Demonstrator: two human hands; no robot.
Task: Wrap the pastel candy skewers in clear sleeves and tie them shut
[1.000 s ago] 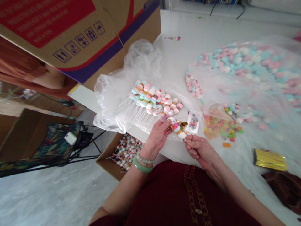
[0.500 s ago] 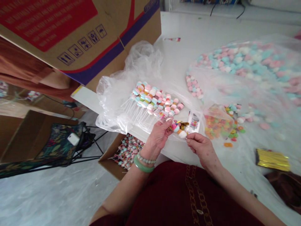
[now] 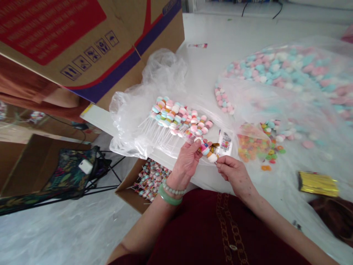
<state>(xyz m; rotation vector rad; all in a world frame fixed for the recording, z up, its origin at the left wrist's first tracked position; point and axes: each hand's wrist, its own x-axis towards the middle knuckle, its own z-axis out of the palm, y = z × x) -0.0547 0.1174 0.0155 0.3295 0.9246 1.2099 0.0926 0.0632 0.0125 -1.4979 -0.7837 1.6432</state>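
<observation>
My left hand (image 3: pixel 187 160) is closed around a marshmallow candy skewer (image 3: pixel 211 157), thumb on top, in front of my body. White, pink and blue pieces of it show between my hands. At its right end, my right hand (image 3: pixel 233 172) is pinched with fingertips together; the small bit between them is too tiny to make out. Gold twist ties (image 3: pixel 214 146) lie just behind the skewer, beside a white printed card (image 3: pixel 225 142). Beyond my left hand, several finished marshmallow skewers (image 3: pixel 176 112) rest in a pile, their white sticks pointing left and toward me.
A large carton (image 3: pixel 110 48) stands at the back left, near crumpled clear plastic (image 3: pixel 127 121). Bagged marshmallows (image 3: pixel 275 68), gummy rings (image 3: pixel 252 147) and a gold twist-tie bundle (image 3: pixel 318 183) lie right. Below the table edge, a box (image 3: pixel 129 187) holds many skewers. Another person's arm (image 3: pixel 62 96) shows left.
The whole view has shifted slightly, with things sitting a little further left. Both hands keep the same hold at the skewer, and nothing has been let go.
</observation>
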